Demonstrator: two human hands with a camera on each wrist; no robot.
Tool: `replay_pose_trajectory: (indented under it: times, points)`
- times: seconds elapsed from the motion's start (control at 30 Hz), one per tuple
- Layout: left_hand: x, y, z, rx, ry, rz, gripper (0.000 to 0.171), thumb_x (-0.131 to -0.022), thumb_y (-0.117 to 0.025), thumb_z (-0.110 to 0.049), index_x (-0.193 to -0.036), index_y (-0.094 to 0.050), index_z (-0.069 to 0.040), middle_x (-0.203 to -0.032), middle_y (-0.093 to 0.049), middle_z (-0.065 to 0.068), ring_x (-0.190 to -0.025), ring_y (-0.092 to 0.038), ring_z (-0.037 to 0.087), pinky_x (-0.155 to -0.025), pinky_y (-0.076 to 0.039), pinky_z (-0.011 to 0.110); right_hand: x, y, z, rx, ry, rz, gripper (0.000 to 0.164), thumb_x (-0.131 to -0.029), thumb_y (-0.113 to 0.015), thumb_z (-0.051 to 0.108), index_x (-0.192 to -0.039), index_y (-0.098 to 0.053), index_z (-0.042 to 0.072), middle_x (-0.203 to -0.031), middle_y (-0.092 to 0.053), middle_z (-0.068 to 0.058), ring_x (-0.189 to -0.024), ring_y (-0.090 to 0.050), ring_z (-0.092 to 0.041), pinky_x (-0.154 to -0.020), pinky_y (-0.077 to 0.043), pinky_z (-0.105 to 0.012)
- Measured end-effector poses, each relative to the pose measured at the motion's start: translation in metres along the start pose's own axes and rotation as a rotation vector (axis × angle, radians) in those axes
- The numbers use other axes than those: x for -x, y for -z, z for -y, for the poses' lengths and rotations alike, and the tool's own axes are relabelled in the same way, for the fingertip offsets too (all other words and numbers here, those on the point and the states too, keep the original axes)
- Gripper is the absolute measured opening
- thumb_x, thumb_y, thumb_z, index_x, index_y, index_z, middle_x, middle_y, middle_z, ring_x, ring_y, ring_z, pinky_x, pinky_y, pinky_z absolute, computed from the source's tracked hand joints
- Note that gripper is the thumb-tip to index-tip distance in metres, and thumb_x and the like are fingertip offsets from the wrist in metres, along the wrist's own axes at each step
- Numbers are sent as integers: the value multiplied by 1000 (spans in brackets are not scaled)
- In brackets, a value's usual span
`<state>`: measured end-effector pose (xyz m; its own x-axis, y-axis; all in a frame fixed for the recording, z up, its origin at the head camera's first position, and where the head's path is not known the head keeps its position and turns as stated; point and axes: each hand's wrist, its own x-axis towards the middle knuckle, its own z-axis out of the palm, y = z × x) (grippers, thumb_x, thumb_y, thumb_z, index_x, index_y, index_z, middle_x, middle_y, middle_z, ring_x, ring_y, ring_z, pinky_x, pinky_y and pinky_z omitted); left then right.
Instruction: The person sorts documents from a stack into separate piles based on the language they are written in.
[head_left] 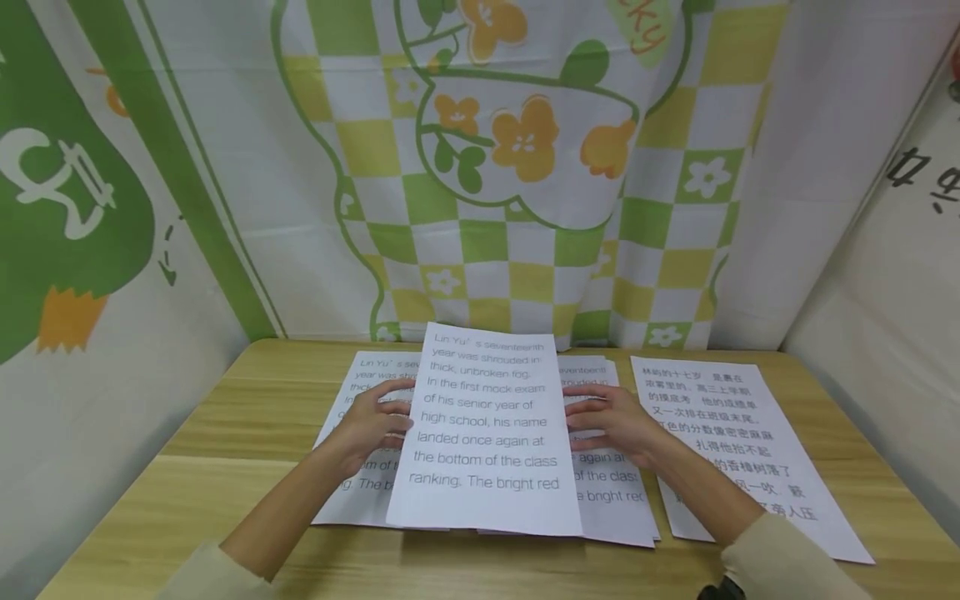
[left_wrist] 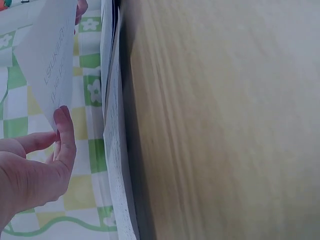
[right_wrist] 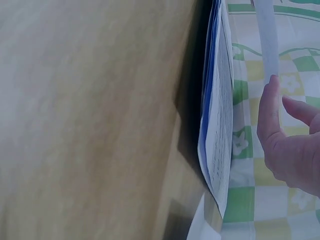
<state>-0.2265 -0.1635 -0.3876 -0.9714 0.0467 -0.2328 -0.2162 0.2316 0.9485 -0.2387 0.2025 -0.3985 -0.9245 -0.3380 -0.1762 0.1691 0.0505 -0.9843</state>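
Observation:
A printed sheet of paper [head_left: 487, 433] with English text is raised over other sheets, its lettering upright in the head view. At its left edge my left hand [head_left: 372, 427] holds it; the left wrist view shows a corner of the sheet [left_wrist: 47, 65] between thumb and fingers [left_wrist: 65, 142]. My right hand [head_left: 611, 421] holds the right edge, and in the right wrist view its fingertips meet the sheet [right_wrist: 267, 40], seen nearly edge-on. Beneath lie a left pile of English pages [head_left: 348, 475] and a right pile of English pages [head_left: 622, 521], both partly covered.
A page with Chinese text [head_left: 697, 417] lies to the right, partly under my right forearm. All the papers rest on a wooden table [head_left: 225, 417]. Behind its far edge hangs a green and yellow checked curtain [head_left: 487, 242].

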Motion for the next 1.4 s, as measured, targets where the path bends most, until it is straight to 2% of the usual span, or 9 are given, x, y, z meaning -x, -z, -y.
replay_pose_trajectory:
  times: [0.17, 0.4, 0.5, 0.73, 1.03, 1.27, 1.4]
  points:
    - [3, 10, 6, 29, -1, -7, 63, -96, -56, 11, -155, -43, -7, -118, -65, 18, -89, -70, 22, -76, -63, 33, -4, -7, 0, -17, 8, 20, 59, -96, -65, -6, -150, -41, -9, -121, -66, -20, -98, -71, -23, -87, -64, -48]
    - [7, 24, 12, 24, -15, -18, 62, -97, -55, 10, -156, -41, -4, -121, -64, 19, -90, -69, 20, -76, -62, 31, -6, -19, 0, 6, 29, 123, 58, -99, -65, 4, -150, -40, -11, -139, -54, -30, -106, -69, -24, -93, -61, -47]
    - [9, 29, 14, 25, -18, -18, 62, -97, -55, 10, -156, -40, -2, -120, -65, 18, -90, -68, 20, -75, -61, 31, -8, -26, -1, 13, 25, 140, 57, -99, -64, 3, -149, -41, -12, -138, -54, -29, -105, -69, -24, -94, -61, -47]
    - [13, 41, 20, 23, -21, -28, 61, -98, -53, 10, -156, -38, -1, -125, -65, 21, -91, -69, 19, -74, -60, 30, -13, -42, -2, 7, -2, 125, 56, -96, -65, 0, -147, -44, -12, -130, -58, -27, -102, -69, -24, -92, -62, -47]
    - [13, 56, 29, 16, -18, -57, 59, -100, -52, 8, -156, -37, 1, -123, -66, 18, -92, -69, 15, -74, -60, 28, -16, -57, -5, -47, 16, 156, 57, -97, -64, 0, -147, -42, -15, -142, -50, -32, -105, -70, -28, -94, -61, -47]
    - [9, 68, 35, 23, -22, -75, 59, -100, -50, 10, -157, -36, 3, -130, -62, 23, -92, -67, 13, -74, -59, 27, -18, -69, -3, -61, 11, 197, 65, -96, -66, 4, -153, -37, -9, -148, -48, -31, -113, -69, -31, -97, -60, -46]
    - [7, 76, 38, 20, -17, -86, 59, -99, -50, 11, -156, -36, 4, -126, -63, 19, -90, -65, 11, -74, -59, 25, -20, -76, -3, -60, 6, 246, 68, -96, -64, 4, -156, -33, -6, -150, -45, -32, -119, -66, -35, -100, -58, -47]
